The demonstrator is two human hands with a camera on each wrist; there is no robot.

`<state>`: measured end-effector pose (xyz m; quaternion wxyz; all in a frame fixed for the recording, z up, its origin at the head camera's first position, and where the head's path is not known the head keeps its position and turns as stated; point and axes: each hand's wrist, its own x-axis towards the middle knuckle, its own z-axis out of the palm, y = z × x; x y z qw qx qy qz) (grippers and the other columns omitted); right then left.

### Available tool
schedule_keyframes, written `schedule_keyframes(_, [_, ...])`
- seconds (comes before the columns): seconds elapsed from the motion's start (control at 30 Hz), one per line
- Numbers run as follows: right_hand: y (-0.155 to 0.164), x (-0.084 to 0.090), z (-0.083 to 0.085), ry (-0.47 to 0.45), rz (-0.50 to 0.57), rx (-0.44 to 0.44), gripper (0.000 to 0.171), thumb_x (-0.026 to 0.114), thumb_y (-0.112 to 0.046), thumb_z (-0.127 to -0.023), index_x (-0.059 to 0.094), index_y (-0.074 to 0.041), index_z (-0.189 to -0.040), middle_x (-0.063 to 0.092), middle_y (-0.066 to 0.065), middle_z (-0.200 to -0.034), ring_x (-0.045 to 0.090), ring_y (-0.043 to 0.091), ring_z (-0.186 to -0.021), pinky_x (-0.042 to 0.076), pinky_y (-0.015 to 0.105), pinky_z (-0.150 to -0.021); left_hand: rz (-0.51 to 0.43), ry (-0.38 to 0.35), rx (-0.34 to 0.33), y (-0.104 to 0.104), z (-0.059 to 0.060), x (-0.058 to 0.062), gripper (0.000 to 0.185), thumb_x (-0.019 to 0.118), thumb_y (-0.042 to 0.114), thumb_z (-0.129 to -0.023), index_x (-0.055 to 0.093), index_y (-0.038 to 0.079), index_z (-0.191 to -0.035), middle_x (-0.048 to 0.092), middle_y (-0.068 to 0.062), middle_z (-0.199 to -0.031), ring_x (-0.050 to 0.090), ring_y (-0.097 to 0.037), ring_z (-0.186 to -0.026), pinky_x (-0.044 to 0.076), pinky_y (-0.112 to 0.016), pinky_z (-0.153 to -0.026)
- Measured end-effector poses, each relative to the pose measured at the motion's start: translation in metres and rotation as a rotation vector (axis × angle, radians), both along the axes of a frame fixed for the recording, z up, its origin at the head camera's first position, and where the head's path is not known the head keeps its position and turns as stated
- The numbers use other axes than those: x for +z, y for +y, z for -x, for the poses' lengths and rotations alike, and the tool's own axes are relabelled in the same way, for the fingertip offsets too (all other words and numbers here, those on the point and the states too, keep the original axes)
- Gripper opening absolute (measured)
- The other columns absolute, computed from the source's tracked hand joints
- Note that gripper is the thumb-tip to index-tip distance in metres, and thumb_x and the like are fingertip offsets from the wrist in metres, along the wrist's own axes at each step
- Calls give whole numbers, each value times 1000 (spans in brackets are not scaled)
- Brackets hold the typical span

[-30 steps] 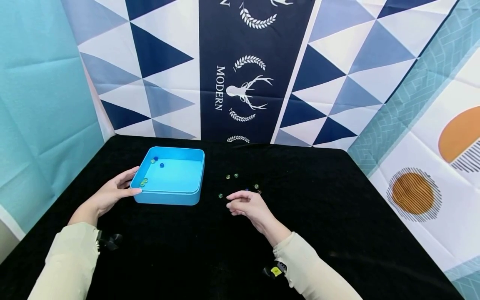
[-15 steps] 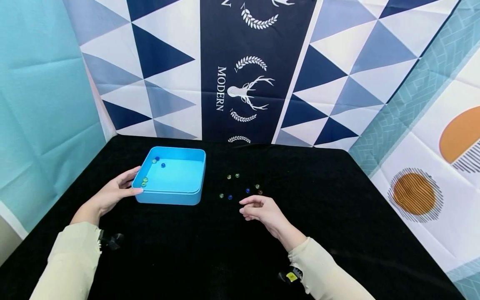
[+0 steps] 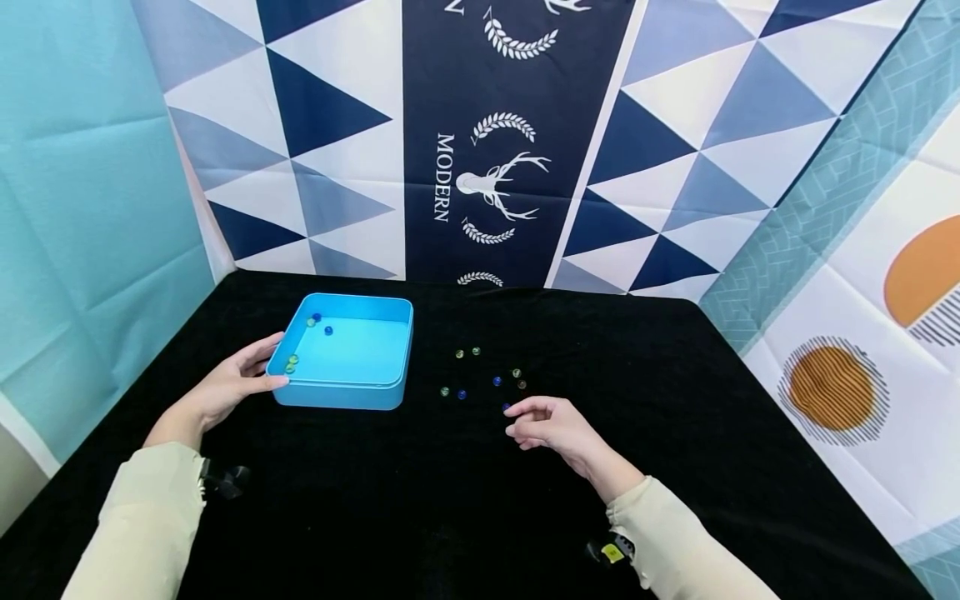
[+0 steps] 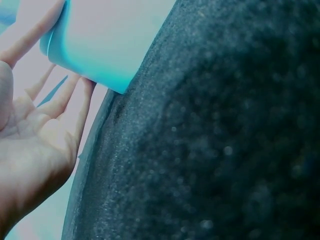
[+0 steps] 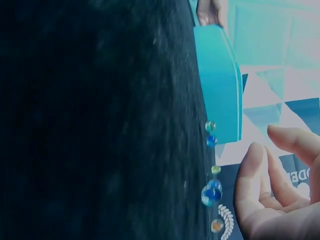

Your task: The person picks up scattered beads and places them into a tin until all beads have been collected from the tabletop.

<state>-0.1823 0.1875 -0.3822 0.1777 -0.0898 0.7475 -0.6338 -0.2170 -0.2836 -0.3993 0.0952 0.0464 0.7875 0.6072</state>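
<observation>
A shallow blue tray (image 3: pixel 337 393) sits on the black cloth and holds several glass marbles (image 3: pixel 327 330) along its left side. My left hand (image 3: pixel 258 367) rests against the tray's left wall, thumb at the front corner and fingers straight; the left wrist view shows the same hand (image 4: pixel 35 145) on the tray (image 4: pixel 105 40). Several loose marbles (image 3: pixel 497 381) lie on the cloth to the right of the tray. My right hand (image 3: pixel 519 422) hovers just in front of them with loosely curled fingers (image 5: pixel 252 175) holding nothing. A blue marble (image 3: pixel 506 407) lies at its fingertips.
The black table (image 3: pixel 675 400) is boxed in by patterned fabric walls at the back (image 3: pixel 487 142), left and right. The right wrist view shows the tray (image 5: pixel 220 85) edge-on with marbles (image 5: pixel 212 192) in a line beside it.
My right hand has drawn back to the right and toward me, uncovering blue marbles it had been over. The left hand and tray have stayed put.
</observation>
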Motion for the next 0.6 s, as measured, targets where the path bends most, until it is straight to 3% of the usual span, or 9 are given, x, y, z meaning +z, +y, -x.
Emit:
schedule_keyframes(0.33, [22, -3, 6, -30, -95, 66, 38, 64, 5, -77, 54, 16, -112, 65, 6, -80, 62, 17, -73, 53, 33, -67, -1, 4, -4, -1, 1, -1, 84, 65, 20, -88, 10, 8, -150, 13, -22, -151, 19, -40, -131, 19, -58, -104])
schedule_keyframes(0.6, [30, -1, 12, -68, -135, 125, 35, 62, 7, -77, 54, 18, -110, 67, 11, -78, 62, 17, -67, 54, 33, -64, -1, 12, -4, -1, 1, 0, 84, 65, 19, -88, 10, 8, -150, 14, -22, -151, 20, -41, -131, 19, -58, -104])
